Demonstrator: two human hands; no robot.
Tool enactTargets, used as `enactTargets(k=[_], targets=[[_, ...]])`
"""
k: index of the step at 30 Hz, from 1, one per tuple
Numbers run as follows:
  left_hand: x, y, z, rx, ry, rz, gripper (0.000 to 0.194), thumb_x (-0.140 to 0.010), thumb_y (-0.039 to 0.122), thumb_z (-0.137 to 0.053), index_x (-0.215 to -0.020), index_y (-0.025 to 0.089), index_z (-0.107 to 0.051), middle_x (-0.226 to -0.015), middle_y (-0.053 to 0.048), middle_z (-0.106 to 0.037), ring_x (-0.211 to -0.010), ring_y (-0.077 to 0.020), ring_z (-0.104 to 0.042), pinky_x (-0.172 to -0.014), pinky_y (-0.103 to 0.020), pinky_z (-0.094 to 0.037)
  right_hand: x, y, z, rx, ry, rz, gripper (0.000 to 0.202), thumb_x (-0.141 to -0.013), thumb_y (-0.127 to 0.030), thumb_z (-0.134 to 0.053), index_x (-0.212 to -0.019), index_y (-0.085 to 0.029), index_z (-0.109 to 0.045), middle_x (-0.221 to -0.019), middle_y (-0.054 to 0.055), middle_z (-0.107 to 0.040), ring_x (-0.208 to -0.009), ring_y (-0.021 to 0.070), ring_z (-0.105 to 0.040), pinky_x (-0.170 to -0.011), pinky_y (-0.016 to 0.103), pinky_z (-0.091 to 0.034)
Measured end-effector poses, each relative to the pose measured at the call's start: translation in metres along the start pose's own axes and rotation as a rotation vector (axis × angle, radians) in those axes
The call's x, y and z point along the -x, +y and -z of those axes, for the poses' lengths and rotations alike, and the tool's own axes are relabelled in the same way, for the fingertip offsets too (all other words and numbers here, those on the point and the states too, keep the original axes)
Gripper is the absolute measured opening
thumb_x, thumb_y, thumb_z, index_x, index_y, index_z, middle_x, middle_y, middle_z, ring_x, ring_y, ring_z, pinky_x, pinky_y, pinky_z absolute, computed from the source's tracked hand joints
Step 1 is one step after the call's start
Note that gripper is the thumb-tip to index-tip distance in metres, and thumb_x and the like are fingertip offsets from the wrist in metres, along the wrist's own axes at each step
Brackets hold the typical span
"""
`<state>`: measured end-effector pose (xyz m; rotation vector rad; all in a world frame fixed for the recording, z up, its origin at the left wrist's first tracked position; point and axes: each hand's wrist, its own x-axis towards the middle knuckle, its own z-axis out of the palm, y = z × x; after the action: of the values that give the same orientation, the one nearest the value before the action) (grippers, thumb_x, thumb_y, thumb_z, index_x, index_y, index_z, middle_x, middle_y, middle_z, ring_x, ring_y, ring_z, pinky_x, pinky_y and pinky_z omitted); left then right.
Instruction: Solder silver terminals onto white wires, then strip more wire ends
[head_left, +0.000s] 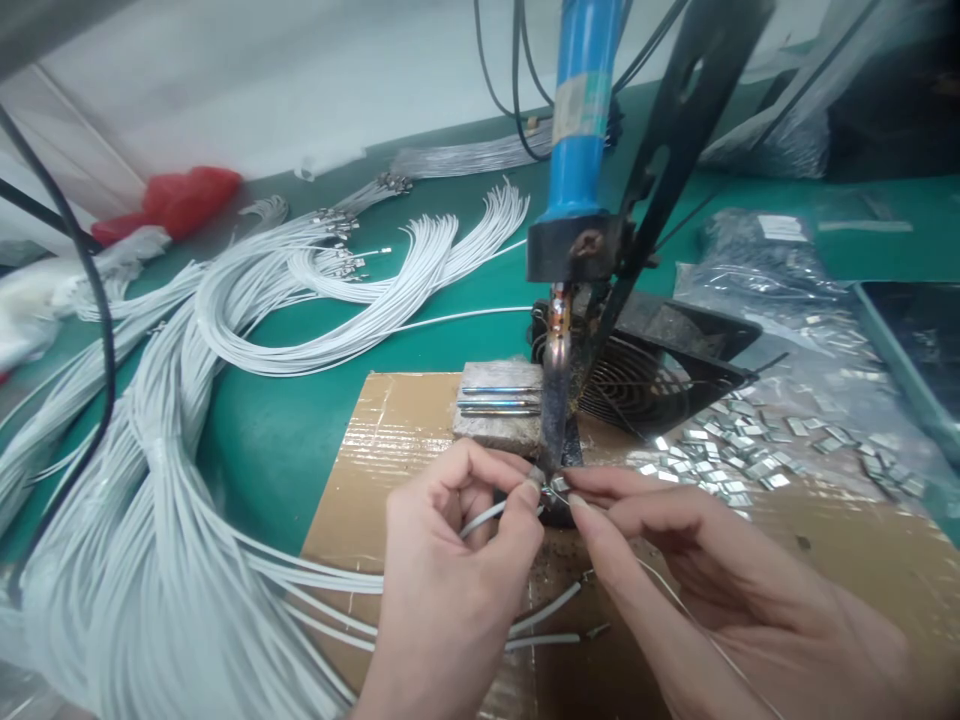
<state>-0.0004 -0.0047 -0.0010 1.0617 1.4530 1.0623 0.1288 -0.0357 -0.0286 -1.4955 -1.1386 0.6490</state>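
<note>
My left hand is closed in a pinch on a white wire, its end right under the tip of a fixed soldering iron. The iron has a blue handle and points downward. Opposite it, my right hand pinches a thin strand of solder wire that trails back below the palm. Both sets of fingertips almost meet at the iron's tip. A small shiny metal piece shows there, partly hidden by the fingers. Below my hands, other white wires lie with their ends on the cardboard.
A block with metal rods stands behind my left hand. Right of the iron are a black fan and many small metal clips. Big bundles of white wires fill the left side. A black bracket supports the iron.
</note>
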Motion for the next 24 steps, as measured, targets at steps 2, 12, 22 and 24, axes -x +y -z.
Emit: enactTargets(k=[2, 12, 22, 24], targets=[[0.0, 0.002, -0.002, 0.016, 0.026, -0.003, 0.015, -0.079, 0.017, -0.073, -0.067, 0.017, -0.065, -0.078, -0.001, -0.07, -0.067, -0.0119, -0.061, -0.054, -0.017, -0.046, 0.001, 0.001, 0.0, -0.03, -0.017, 0.0, 0.014, -0.078, -0.035, -0.082, -0.072, -0.029, -0.071, -0.095, -0.004, -0.081, -0.088, 0.0161, -0.079, -0.079, 0.014, -0.059], [-0.003, -0.004, 0.002, -0.001, -0.022, 0.002, 0.012, -0.083, 0.016, -0.071, -0.072, 0.018, -0.066, -0.083, 0.0, -0.072, -0.068, -0.0105, -0.062, -0.058, -0.016, -0.048, -0.001, -0.007, -0.003, 0.08, 0.043, -0.054, 0.021, -0.08, -0.041, -0.078, -0.065, -0.029, -0.069, -0.089, -0.005, -0.081, -0.076, 0.0178, -0.077, -0.075, 0.021, -0.058], [0.003, -0.003, 0.001, -0.024, -0.01, -0.016, 0.014, -0.085, 0.017, -0.07, -0.072, 0.018, -0.066, -0.085, -0.002, -0.071, -0.071, -0.0118, -0.061, -0.059, -0.017, -0.048, 0.001, 0.009, 0.004, 0.006, -0.011, 0.049, 0.011, -0.08, -0.037, -0.082, -0.076, -0.031, -0.073, -0.094, -0.003, -0.081, -0.09, 0.0158, -0.079, -0.077, 0.011, -0.058], [0.003, -0.004, 0.001, -0.023, -0.004, -0.029, 0.013, -0.084, 0.016, -0.07, -0.072, 0.018, -0.067, -0.085, -0.001, -0.071, -0.071, -0.0116, -0.062, -0.06, -0.017, -0.049, -0.002, 0.009, 0.005, -0.007, -0.023, 0.071, 0.01, -0.08, -0.038, -0.08, -0.076, -0.031, -0.075, -0.093, -0.001, -0.081, -0.088, 0.0176, -0.08, -0.074, 0.013, -0.06]])
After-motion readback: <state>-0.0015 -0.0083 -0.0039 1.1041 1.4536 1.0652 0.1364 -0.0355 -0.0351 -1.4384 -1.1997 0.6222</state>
